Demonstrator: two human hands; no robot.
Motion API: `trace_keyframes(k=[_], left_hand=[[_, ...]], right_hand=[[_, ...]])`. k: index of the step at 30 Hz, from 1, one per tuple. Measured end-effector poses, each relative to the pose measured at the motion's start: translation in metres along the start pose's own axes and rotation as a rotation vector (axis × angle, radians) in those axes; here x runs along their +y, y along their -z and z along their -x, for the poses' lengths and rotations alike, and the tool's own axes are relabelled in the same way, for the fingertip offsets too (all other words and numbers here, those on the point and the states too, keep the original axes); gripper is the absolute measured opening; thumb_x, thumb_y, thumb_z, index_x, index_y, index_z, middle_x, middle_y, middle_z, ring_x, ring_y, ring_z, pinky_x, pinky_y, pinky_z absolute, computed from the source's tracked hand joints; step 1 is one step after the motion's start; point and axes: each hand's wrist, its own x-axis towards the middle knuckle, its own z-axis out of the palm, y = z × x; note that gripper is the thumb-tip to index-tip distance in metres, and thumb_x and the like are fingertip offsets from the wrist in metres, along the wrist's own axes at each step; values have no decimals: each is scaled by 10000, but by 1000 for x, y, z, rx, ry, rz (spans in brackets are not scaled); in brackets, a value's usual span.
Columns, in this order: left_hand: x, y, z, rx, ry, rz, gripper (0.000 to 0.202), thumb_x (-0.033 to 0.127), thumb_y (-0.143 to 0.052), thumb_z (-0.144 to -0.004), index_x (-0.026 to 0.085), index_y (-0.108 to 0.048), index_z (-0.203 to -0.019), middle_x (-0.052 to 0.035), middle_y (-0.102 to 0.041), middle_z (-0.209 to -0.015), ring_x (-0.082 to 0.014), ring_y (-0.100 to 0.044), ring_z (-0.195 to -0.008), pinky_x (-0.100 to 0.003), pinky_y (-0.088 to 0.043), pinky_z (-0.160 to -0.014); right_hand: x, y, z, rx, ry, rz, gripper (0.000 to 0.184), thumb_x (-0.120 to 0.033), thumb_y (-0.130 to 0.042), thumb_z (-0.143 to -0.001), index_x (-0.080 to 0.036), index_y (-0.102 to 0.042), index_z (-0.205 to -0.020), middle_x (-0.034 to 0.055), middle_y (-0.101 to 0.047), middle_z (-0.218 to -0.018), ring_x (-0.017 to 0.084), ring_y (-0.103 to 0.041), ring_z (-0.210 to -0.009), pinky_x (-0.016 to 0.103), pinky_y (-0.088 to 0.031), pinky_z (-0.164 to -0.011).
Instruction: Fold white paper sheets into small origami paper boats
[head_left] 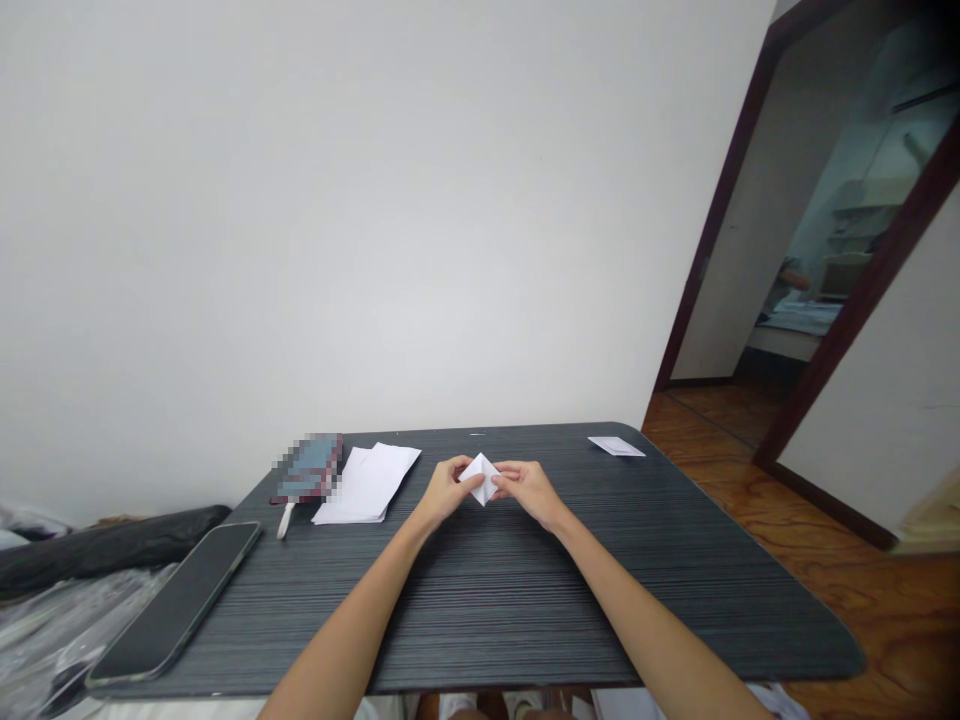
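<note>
dark-screened phone along left edge of desk | white sheets, overlapping, farther back | left hand, thumb and fingers pinching left side of folded paper above desk's middle | right hand pinching its right side likewise | white slip near far-right corner

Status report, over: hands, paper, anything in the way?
Left hand and right hand both pinching folded paper. Creased, diamond-shaped outline. White sheets lie left, apart from hands, not in the way.

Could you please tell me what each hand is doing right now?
Left hand: closed, holding the folded white paper.
Right hand: closed, holding the same paper.
</note>
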Motion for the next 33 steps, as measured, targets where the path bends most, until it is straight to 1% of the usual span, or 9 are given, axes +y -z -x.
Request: trace_keyframes(k=[3,5,8,11,17,21,26,30,33], left_hand=[[1,0,1,-12,23,-12,244,312,-567,-653,105,-559,-781,-9,-546,-648,-99,-493,-551,-174,-363,-444],[2,0,2,-13,23,-12,259,359,-518,-694,113,-552,-768,4,-525,-610,-87,-467,-512,-165,-335,-414],[1,-2,2,35,-16,-43,326,410,-443,-739,111,-535,-649,15,-476,-532,-75,-428,-480,-163,-311,-408],[1,-2,1,115,-65,-91,367,417,-444,-735,103,-512,-559,15,-446,-496,-72,-404,-470,-172,-305,-418],[0,0,2,209,-94,-133,353,411,-442,-737,97,-551,-615,-6,-507,-538,-92,-444,-492,-187,-336,-443],[0,-2,4,227,-96,-203,346,420,-444,-734,112,-580,-651,-5,-537,-536,-87,-450,-457,-183,-330,-424],[2,-5,5,215,-60,-151,356,452,-460,-719,118,-583,-717,-5,-556,-563,-66,-429,-383,-175,-291,-359],[1,-6,5,79,40,-7,380,478,-491,-696,103,-551,-713,38,-455,-405,-52,-364,-305,-169,-234,-325],[0,-6,5,14,50,28,373,472,-524,-678,100,-529,-649,41,-437,-377,-44,-363,-312,-160,-226,-333]], right_hand=[[0,-1,1,-35,-21,10,322,-321,-659,-571,-97,-633,-802,52,-651,-662,152,-606,-578,331,-498,-637],[0,-1,2,-63,-38,3,323,-328,-658,-577,-96,-631,-800,53,-649,-656,153,-609,-577,342,-499,-652],[-1,-3,5,-110,-73,-16,342,-331,-656,-586,-85,-629,-821,67,-649,-663,163,-616,-592,358,-498,-670],[-1,-3,7,-180,-114,-50,386,-336,-642,-612,-71,-613,-891,88,-651,-688,175,-622,-620,382,-489,-693],[-7,-6,12,-342,-70,-100,529,-262,-660,-613,-109,-511,-1097,110,-638,-883,176,-607,-769,376,-450,-786],[-6,-8,11,-275,-76,-73,433,-323,-610,-663,-72,-561,-1012,114,-649,-786,171,-618,-691,347,-483,-708],[1,-6,6,-134,-111,-81,343,-315,-656,-615,-63,-606,-842,90,-645,-663,165,-619,-599,321,-511,-625],[1,-2,4,-60,-97,-153,295,-290,-676,-597,-77,-599,-786,71,-640,-653,148,-618,-587,288,-515,-627],[-2,-1,5,-37,-103,-167,283,-297,-676,-595,-82,-595,-760,62,-638,-645,140,-616,-573,281,-517,-626]])
